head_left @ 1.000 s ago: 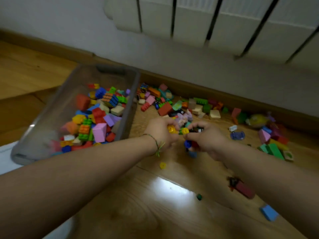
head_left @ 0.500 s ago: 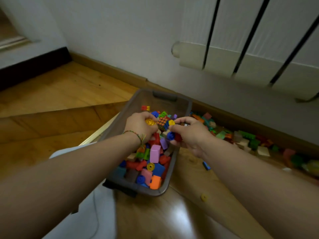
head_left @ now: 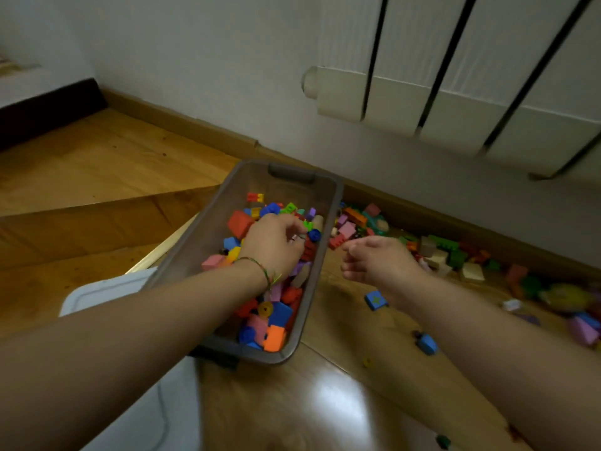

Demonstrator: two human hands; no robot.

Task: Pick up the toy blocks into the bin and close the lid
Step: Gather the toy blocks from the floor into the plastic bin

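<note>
A translucent grey bin [head_left: 227, 203] stands on the wooden floor, holding several coloured toy blocks such as an orange one [head_left: 274, 338]. My left hand [head_left: 273, 245] hovers over the blocks in the bin, fingers loosely curled, with nothing visibly held. My right hand [head_left: 377, 258] is just outside the bin's right wall, fingers relaxed and empty. A pile of loose blocks [head_left: 439, 252] stretches along the skirting board to the right. The white lid [head_left: 97, 291] lies under and left of the bin, partly hidden by my left arm.
Stray pieces lie on the floor to the right of the bin: a blue block [head_left: 375, 300], another blue one [head_left: 426, 344], a small yellow piece [head_left: 367, 362] and a small green piece [head_left: 443, 441]. A white radiator [head_left: 455, 102] hangs on the wall above.
Both hands carried a handful of blocks from the floor pile to the bin. The blocks have left my hands, and my right hand has drawn back out to the right.
</note>
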